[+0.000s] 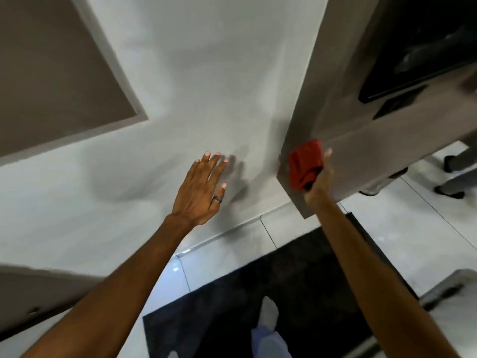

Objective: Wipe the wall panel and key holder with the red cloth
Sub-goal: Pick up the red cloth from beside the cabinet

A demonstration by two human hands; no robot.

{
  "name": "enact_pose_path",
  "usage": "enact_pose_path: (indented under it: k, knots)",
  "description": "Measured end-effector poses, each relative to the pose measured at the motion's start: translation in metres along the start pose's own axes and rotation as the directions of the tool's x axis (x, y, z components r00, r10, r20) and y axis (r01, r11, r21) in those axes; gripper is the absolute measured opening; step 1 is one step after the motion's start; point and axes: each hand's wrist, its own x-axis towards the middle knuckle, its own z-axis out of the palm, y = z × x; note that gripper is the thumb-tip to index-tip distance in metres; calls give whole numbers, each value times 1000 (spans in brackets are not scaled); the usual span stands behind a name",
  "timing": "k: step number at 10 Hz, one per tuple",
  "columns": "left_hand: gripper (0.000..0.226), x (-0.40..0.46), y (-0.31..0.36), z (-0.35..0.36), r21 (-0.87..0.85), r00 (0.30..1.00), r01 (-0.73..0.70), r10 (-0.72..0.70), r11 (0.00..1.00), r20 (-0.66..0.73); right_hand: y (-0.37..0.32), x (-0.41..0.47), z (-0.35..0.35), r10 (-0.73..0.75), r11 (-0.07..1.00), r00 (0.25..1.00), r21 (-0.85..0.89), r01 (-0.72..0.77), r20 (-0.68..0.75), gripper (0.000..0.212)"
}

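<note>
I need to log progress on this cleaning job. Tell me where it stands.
Done: nothing shows as finished; the surfaces bear no visible wipe marks. In hand: the right hand holds the bunched red cloth in its grip against the lower corner of the grey wall panel, while the left hand is spread open at the white wall. Left: the rest of the panel and the key holder, which I cannot pick out here.

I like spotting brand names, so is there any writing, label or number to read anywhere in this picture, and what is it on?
None can be read.
The red cloth in the right hand shows no label.
The ring on the left hand is too small to tell.
The dark framed panel is blurred; no text shows.
</note>
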Motion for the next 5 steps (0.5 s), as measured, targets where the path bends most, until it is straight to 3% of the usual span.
enact_pose_path:
  k: [1, 2, 3, 4, 5]
  knots:
    - [58, 33, 23, 30, 2, 999, 24, -24, 1000, 27, -26, 63, -58, -432, 657, 889, -623, 424, 149, 49]
    - [60, 54, 40, 54, -5, 996, 76, -76, 997, 45, -7, 116, -104, -178, -69, 872, -889, 452, 457, 67]
    - [63, 60, 55, 70, 29, 988, 125, -127, 992, 83, 29, 124, -123, 50, -348, 927, -864, 364, 371, 61]
    - [64, 56, 63, 72, 65, 984, 149, -154, 987, 90, 25, 123, -123, 65, -345, 931, -868, 358, 358, 61]
    - [64, 50, 66, 55, 73, 986, 152, -156, 986, 53, 16, 105, -109, -24, -327, 910, -863, 384, 414, 60]
